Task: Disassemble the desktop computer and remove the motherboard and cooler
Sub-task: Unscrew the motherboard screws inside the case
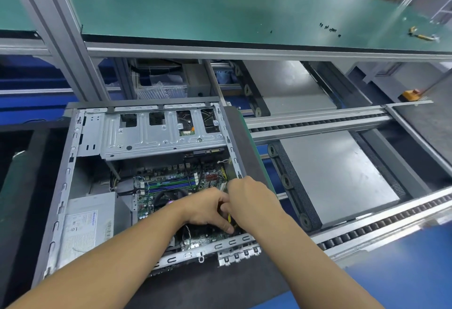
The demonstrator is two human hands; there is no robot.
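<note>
The open desktop case [64, 186] lies on its side on a dark mat. Inside it is the green motherboard [171, 179], and the black round cooler [164, 198] is partly hidden under my left forearm. My left hand [208, 211] and my right hand [252, 198] meet over the board's near right corner, fingers curled and touching. Between them shows a short piece of a yellow-handled screwdriver [229, 217], which both hands seem to grip. Its tip and the spot it touches are hidden.
A metal drive cage [159, 137] spans the far half of the case and a power supply [85, 230] fills the near left. A roller conveyor [318, 125] runs to the right. Several loose black screws [329, 28] and a yellow tool [423, 36] lie on the green shelf.
</note>
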